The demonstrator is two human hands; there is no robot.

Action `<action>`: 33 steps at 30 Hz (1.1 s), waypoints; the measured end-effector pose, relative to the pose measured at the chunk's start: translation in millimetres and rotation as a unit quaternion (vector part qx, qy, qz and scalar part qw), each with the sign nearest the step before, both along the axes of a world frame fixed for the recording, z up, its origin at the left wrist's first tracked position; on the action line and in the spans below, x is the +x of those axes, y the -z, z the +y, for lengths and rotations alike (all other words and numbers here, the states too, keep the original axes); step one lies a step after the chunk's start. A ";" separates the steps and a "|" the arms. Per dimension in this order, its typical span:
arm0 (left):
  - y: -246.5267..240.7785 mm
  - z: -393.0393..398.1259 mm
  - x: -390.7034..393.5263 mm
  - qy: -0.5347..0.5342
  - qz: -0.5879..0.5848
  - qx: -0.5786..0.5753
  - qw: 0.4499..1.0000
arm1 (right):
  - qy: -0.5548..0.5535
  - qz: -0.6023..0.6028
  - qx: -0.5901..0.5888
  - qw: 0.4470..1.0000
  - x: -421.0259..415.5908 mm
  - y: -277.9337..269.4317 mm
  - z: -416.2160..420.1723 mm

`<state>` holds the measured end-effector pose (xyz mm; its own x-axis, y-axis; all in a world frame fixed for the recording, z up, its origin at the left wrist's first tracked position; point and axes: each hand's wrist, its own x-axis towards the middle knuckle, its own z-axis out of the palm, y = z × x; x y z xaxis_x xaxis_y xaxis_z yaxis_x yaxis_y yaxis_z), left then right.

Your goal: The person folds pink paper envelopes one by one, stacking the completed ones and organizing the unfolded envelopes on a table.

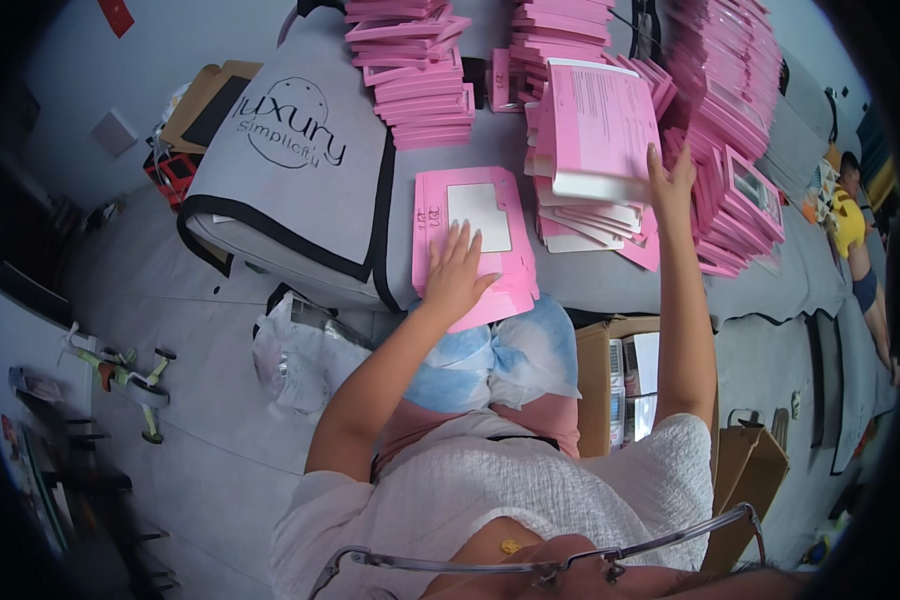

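My left hand rests flat, palm down, on a stack of flattened pink cardboard boxes. The top box has a pale rectangular panel, and black writing runs along its left side. The near end of this stack lies over my knees. To the right, my right hand is at the edge of a pile of pink-and-white printed card sleeves. Its thumb is by the corner of the top sleeve, whose near white edge is blurred and bent. Whether the fingers grip that edge cannot be made out.
Stacked pink boxes stand at the back on the grey sofa. More pink windowed boxes lean at right. An open carton stands beside my legs, a plastic bag at left. A person lies far right.
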<state>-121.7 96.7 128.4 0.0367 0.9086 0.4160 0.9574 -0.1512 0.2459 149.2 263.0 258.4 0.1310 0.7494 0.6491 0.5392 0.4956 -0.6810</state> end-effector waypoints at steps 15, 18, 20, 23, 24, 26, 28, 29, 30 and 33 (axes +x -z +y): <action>-3.7 -114.9 -34.2 0.087 -0.184 0.176 0.963 | -0.301 0.204 -0.261 0.894 -51.2 152.8 -155.8; -7.7 -132.1 -42.0 0.138 -0.276 0.150 0.939 | -0.354 0.283 -0.234 0.860 -52.5 146.3 -164.9; -8.5 -138.3 -43.6 0.159 -0.324 0.129 0.924 | -0.406 0.282 -0.202 0.845 -48.7 136.2 -167.1; -4.3 -143.0 -43.3 0.166 -0.392 0.126 0.896 | -0.353 0.278 -0.167 0.878 -53.5 115.0 -182.7; -3.7 -145.1 -41.6 0.150 -0.412 0.119 0.891 | -0.337 0.231 -0.181 0.894 -46.6 117.9 -183.4; -1.9 -148.7 -37.5 0.117 -0.452 0.103 0.878 | -0.304 0.137 -0.208 0.920 -27.4 128.6 -182.5; 7.3 -148.1 -34.7 0.081 -0.437 0.100 0.890 | -0.341 0.260 -0.316 0.846 -22.6 125.5 -189.1; 10.3 -148.1 -32.4 0.063 -0.429 0.098 0.896 | -0.356 0.318 -0.367 0.799 -20.5 123.8 -191.2; 10.5 -149.2 -28.1 0.047 -0.420 0.089 0.902 | -0.372 0.332 -0.393 0.773 -13.8 124.2 -191.0; 4.3 -150.9 -12.9 -0.018 -0.382 0.105 0.918 | -0.306 0.329 -0.466 0.763 -28.0 89.1 -204.8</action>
<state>-134.6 -54.2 124.1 -0.3675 0.8005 0.4735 0.5236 -0.2427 0.8167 121.2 58.2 169.4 -0.3598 0.8967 -0.2579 -0.2087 -0.3467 -0.9145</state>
